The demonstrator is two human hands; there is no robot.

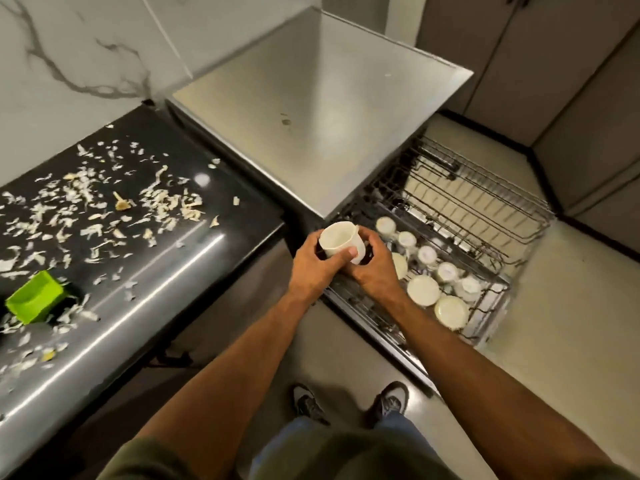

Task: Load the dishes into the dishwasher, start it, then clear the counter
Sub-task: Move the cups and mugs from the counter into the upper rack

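Both hands hold one white cup point(341, 244) over the near-left corner of the pulled-out dishwasher rack point(485, 271). Left hand point(317, 268) wraps the cup from the left, thumb across its front side. Right hand point(375, 268) grips it from the right, fingers curled around the back. The cup is tilted, its open mouth facing up and toward the camera; no contact with the rack visible.

The rack is a wire basket drawn out over the floor point(571, 323). White cups or small bowls point(426, 254) sit upside down in a diagonal row down its middle, and two larger round white dishes point(423, 289) lie at the near end, just beside each other. The far half of the rack shows only bare wire. The steel dishwasher top point(311, 116) lies above the rack.

To the left, the dark counter point(194, 271) is scattered with pale vegetable scraps point(104, 209) over most of its surface. A green square container point(34, 301) sits at the near left edge among the scraps, tilted, well apart from the hands.

A marble-patterned wall point(69, 46) stands behind the counter. The person's shoes point(308, 403) show on the floor below, between the forearms.
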